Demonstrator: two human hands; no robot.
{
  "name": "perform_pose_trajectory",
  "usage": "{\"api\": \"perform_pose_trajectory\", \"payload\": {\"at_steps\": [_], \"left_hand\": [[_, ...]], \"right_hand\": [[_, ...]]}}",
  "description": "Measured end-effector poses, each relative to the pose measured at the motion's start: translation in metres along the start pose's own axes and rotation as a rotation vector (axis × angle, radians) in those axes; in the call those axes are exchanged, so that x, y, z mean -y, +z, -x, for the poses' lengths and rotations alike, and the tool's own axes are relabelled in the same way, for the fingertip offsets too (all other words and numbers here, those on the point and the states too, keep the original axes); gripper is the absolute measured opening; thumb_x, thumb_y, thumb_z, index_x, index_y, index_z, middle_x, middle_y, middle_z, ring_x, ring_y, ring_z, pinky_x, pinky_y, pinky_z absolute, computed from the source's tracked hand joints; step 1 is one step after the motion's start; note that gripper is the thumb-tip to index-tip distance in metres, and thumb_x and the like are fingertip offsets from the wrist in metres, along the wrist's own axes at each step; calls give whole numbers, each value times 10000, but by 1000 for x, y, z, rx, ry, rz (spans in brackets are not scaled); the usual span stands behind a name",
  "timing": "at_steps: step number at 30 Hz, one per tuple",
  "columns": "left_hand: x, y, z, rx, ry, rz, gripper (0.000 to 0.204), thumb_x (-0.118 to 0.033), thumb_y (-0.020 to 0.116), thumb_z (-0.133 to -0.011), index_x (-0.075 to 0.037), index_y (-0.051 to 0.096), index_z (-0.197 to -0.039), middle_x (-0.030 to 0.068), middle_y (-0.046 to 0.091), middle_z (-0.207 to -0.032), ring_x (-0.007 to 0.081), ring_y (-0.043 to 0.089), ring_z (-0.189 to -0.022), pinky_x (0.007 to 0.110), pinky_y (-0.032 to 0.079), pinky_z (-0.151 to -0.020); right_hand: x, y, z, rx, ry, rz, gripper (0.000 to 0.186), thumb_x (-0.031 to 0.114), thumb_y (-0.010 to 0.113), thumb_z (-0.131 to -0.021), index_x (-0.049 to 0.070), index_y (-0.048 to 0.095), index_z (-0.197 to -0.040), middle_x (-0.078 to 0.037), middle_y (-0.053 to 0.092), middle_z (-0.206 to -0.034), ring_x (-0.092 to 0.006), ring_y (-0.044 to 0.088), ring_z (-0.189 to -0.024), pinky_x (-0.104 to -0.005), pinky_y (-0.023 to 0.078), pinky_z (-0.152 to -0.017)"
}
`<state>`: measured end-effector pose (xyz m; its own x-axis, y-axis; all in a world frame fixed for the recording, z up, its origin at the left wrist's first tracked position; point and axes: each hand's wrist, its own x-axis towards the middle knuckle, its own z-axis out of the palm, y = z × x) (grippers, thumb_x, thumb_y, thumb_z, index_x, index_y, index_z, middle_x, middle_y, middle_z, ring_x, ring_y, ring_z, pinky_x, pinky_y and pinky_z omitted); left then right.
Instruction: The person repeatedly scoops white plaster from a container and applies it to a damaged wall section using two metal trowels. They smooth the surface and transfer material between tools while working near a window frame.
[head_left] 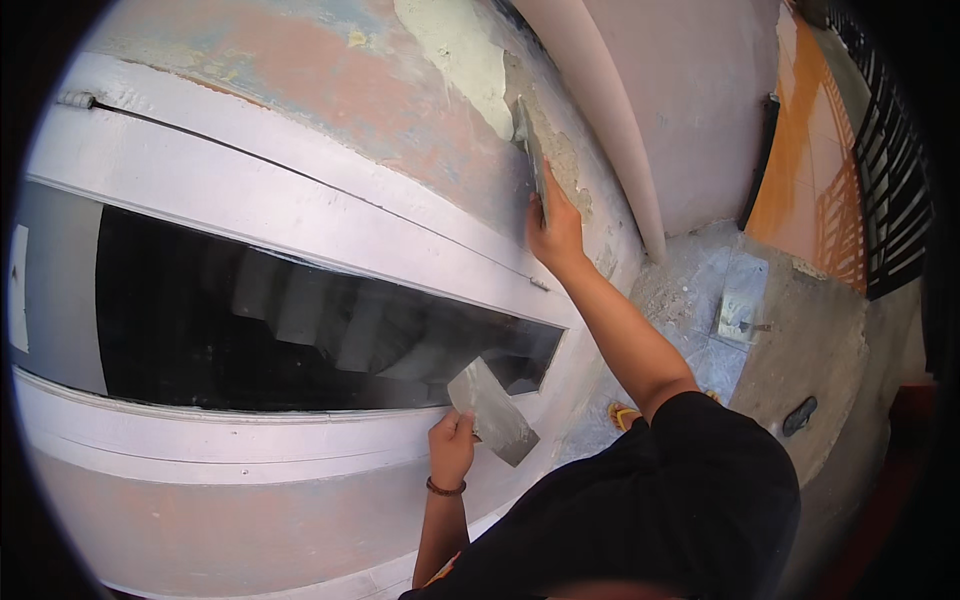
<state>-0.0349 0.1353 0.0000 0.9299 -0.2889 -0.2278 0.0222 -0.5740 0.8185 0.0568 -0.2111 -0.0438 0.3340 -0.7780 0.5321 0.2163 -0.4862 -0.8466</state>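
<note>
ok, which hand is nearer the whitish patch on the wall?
Right. The right hand is near the lower end of the whitish patch, holding a flat blade; the left hand is farther away, by the dark window.

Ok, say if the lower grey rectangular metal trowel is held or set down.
Held: the left hand is closed at the trowel's left edge.

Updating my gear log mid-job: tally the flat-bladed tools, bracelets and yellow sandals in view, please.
Flat-bladed tools: 3 (left hand, right hand, floor)
Bracelets: 1
Yellow sandals: 2, both partly hidden
Total: 6
</note>
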Motion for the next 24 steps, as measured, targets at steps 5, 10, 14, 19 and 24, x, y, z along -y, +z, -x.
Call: {"api": "perform_pose_trajectory", "payload": {"at_steps": [5, 10, 14, 19, 24], "left_hand": [[9, -9, -15, 48, 1, 8, 240, -156, 577, -1000, 55, 655, -918, 61, 667, -792, 94, 627, -715, 266, 548, -650], [15, -1, -44, 192, 53, -112, 237, -141, 535, -1008, 57, 662, -1038, 77, 700, -916, 120, 665, -803, 285, 566, -698], [20, 13, -62, 168, 131, -5, 299, -188, 593, -978, 52, 605, -799, 102, 621, -634, 113, 582, -601, 316, 446, -547], [6, 23, -56, 102, 292, -363, 271, -256, 617, -958, 4, 638, -882, 172, 663, -727, 284, 694, -719, 378, 528, -660], [-3, 34, -56, 157, -11, -223, 397, -328, 596, -959, -74, 637, -1262, 172, 675, -1209, 325, 625, -1122, 433, 468, -968]], "right_hand": [[29, 41, 16, -30, -178, 278, 728, -23, 634, -767, -69, 380, -1448, -270, 522, -1389, -367, 560, -1262, -380, 528, -984], [27, 9, 51, 86, -306, 108, 711, -9, 588, -813, -14, 352, -1483, -260, 502, -1415, -398, 574, -1231, -396, 547, -923], [27, -3, 33, -45, -4, 28, 728, -34, 587, -801, -21, 348, -1488, -300, 551, -1342, -409, 646, -1099, -395, 559, -864], [109, 25, -4, -82, -444, 255, 758, -54, 585, -767, -140, 294, -1461, -342, 531, -1340, -418, 658, -1090, -392, 571, -845], [155, -37, 4, 82, -576, -182, 583, -10, 560, -843, -119, 413, -1396, -329, 578, -1268, -437, 644, -1101, -395, 561, -850]]}}
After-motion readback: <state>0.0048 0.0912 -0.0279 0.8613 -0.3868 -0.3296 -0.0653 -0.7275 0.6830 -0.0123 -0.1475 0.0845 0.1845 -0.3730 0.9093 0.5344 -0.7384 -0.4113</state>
